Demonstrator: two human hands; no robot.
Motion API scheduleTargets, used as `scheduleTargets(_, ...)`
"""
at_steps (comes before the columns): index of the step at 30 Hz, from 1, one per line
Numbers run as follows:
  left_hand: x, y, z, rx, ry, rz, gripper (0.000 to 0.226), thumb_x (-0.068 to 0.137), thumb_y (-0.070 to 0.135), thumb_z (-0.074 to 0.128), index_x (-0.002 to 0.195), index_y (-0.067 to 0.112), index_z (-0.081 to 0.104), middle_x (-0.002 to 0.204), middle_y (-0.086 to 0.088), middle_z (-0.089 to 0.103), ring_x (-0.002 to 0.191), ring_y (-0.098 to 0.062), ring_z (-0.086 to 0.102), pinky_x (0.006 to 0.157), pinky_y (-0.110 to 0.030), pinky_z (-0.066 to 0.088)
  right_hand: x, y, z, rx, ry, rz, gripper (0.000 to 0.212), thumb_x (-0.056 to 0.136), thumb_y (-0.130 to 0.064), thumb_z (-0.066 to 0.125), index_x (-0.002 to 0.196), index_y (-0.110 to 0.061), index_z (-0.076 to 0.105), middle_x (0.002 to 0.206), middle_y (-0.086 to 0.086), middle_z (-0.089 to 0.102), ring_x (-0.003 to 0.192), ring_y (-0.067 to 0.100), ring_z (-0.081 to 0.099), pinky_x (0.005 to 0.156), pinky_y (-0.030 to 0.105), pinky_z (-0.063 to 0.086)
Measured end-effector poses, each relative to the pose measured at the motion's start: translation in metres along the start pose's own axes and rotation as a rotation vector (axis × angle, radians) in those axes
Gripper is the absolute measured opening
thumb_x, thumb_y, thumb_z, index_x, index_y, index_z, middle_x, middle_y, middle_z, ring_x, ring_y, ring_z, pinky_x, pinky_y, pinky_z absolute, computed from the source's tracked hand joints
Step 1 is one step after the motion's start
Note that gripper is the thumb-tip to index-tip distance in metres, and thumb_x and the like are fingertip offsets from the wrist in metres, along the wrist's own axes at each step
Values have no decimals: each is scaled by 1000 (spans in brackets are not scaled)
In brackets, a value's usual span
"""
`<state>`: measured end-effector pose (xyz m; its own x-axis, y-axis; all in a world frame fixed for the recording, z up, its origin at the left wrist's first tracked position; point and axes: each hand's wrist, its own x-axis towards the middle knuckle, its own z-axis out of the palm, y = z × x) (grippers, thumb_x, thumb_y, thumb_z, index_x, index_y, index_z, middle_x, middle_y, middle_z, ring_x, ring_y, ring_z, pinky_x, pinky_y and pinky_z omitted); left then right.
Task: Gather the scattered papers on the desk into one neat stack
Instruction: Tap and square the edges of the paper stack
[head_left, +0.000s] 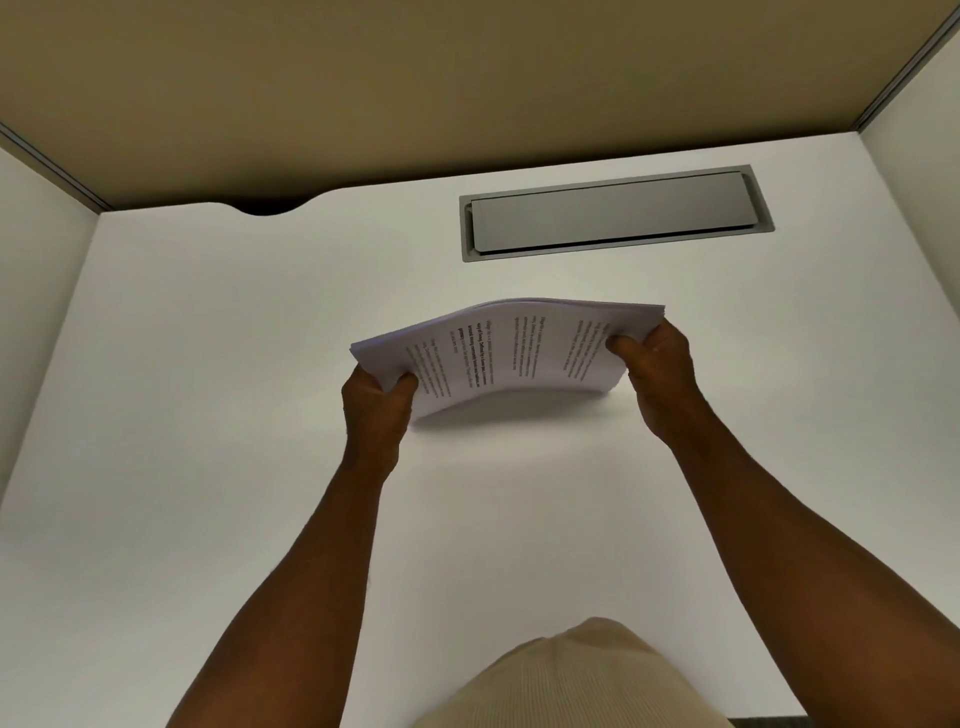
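Paper stack (511, 353) bows upward above worktop (208, 364), left hand (376, 397) and right hand (657, 358) pinching opposite ends. Risk: uneven release may fan sheets out of alignment.

You have white papers (511, 353) printed with lines of black text, over a plain white desk (208, 389); at one o'clock sits a grey metal cable hatch (615, 218), at twelve a tan partition (415, 78), at six ribbed beige cloth (571, 680)
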<state>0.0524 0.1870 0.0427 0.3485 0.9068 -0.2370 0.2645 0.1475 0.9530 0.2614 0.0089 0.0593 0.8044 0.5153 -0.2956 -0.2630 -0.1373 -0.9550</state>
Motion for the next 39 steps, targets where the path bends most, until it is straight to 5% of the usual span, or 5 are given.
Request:
scheduleTargets(12, 2, -4, 0, -14, -6, -8, 35, 85, -7, 61, 114, 11, 58, 98, -1, 65, 90, -13, 63, 75, -17, 56, 1, 6, -1, -51, 12, 21, 31, 86, 9, 53, 101, -17, 61, 91, -3, 66, 83, 9, 63, 64, 13, 50)
scheduleTargets(17, 0, -16, 6, 23, -22, -94, 35, 84, -7, 63, 108, 18, 58, 101, -3, 65, 100, -24, 62, 90, -36, 54, 3, 20, -2, -81, -1, 130, 31, 81, 6, 54, 95, -20, 62, 87, -1, 65, 81, 20, 57, 67, 26, 44)
scheduleTargets(19, 1, -16, 6, 0, -15, -93, 35, 84, -6, 63, 108, 19, 58, 104, -5, 65, 100, -25, 62, 93, -38, 53, 3, 17, -1, -69, 8, 124, 32, 83, 9, 51, 95, -19, 61, 87, -2, 65, 77, 16, 58, 62, 17, 46)
scheduleTargets(29, 2, -12, -8, -13, -75, -33, 36, 84, -11, 59, 106, 17, 59, 95, 7, 66, 90, -11, 63, 69, -15, 53, 4, 17, -6, -32, 0, 89, 42, 83, 15, 45, 93, -22, 62, 89, -2, 66, 81, 11, 61, 66, 20, 48)
scheduleTargets(39, 5, -16, -2, -11, -68, -70, 30, 86, -3, 65, 108, 16, 59, 96, 3, 66, 90, -10, 62, 81, -23, 50, 5, 19, -4, -52, 15, 100, 39, 84, 13, 48, 88, -23, 62, 88, -2, 66, 82, 13, 62, 70, 23, 47)
